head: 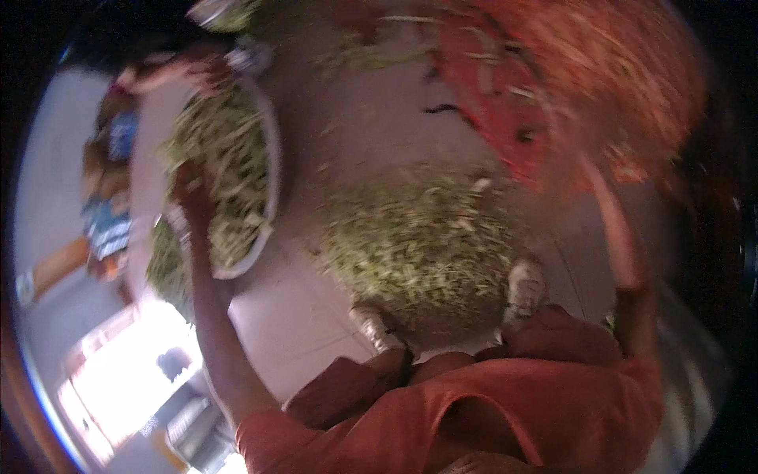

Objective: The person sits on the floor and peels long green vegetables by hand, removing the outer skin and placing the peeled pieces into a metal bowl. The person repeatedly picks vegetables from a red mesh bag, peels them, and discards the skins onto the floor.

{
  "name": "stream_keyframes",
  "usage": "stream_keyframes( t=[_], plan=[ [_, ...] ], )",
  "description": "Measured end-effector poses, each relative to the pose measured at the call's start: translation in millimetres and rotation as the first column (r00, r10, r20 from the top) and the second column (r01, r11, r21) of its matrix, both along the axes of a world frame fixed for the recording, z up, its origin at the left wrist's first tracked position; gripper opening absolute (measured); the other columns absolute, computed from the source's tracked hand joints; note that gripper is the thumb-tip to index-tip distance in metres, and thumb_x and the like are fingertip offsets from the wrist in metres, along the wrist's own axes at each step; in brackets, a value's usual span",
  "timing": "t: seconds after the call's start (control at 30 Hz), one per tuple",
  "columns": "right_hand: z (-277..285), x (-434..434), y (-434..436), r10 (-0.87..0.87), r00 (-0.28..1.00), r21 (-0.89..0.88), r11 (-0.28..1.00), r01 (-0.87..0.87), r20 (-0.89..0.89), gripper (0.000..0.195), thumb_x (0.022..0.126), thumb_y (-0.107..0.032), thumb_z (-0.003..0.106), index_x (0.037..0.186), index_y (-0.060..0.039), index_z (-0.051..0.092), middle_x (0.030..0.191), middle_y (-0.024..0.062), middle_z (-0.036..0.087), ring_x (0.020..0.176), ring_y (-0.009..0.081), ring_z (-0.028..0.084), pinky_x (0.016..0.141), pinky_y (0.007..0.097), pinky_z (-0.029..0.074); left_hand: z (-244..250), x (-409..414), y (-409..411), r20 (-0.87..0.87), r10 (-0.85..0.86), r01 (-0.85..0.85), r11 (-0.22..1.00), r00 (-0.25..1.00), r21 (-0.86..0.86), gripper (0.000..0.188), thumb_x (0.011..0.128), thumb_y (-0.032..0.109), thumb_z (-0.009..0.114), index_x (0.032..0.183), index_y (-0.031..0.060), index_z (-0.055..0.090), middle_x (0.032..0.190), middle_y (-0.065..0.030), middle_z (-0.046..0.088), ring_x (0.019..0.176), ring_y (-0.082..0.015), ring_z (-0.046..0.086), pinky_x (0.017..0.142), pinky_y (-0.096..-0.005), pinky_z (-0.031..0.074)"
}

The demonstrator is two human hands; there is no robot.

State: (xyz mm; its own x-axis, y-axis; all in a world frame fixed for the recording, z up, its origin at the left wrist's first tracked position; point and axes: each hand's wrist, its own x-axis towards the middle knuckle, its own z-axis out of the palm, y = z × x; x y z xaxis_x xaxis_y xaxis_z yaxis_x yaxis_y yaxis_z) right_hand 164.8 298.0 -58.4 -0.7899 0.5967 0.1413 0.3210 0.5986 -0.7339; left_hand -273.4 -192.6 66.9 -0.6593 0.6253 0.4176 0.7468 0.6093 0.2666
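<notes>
My left hand (pixel 192 183) reaches into a round, pale-rimmed basin (pixel 273 160) heaped with green plant pieces (pixel 237 166) that look like pods or stalks. Whether its fingers hold any of them cannot be made out. My right hand (pixel 583 142) is strongly blurred at a large orange-red mass (pixel 628 77), possibly a mesh sack; its fingers are indistinct. On the floor between my feet lies a heap of small green plant scraps (pixel 414 243).
Another person's hand (pixel 204 74) is at the basin's far side. Red sheet or sacking (pixel 479 71) lies on the floor at upper right, with loose stalks on it. My shoes (pixel 373 329) border the scrap heap. Further people (pixel 109 178) sit along the left wall.
</notes>
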Motion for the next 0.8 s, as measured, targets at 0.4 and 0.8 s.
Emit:
stream_keyframes(
  t=[0.4, 0.8],
  plan=[
    [-13, -6, 33, -0.078, 0.904, 0.178, 0.984, 0.003, 0.421, 0.018, 0.08, -0.02, 0.055, 0.076, -0.0025, 0.055, 0.064, 0.0105, 0.049, 0.057, 0.0203, 0.048, 0.054, 0.0349, 0.04, -32, -13, 9, -0.022, 0.05, -0.054, 0.95, 0.999, -0.307, 0.076, 0.077, 0.042, 0.063, 0.135, 0.0089, 0.027, 0.134, -0.0211, 0.03, 0.124, -0.0364, 0.028, 0.099, -0.0467, 0.027],
    [78, -11, 19, -0.13, 0.953, 0.262, 0.943, 0.204, -0.274, 0.017, 0.076, -0.009, 0.063, 0.09, -0.0005, 0.06, 0.071, 0.0058, 0.056, 0.059, 0.0116, 0.051, 0.053, 0.0241, 0.042, -15, 75, 121, 0.001, -0.18, 0.179, 0.981, 0.984, -0.073, 0.045, 0.073, 0.018, 0.07, 0.113, 0.0054, 0.054, 0.13, -0.0191, 0.037, 0.119, -0.034, 0.038, 0.096, -0.0414, 0.035]
  ],
)
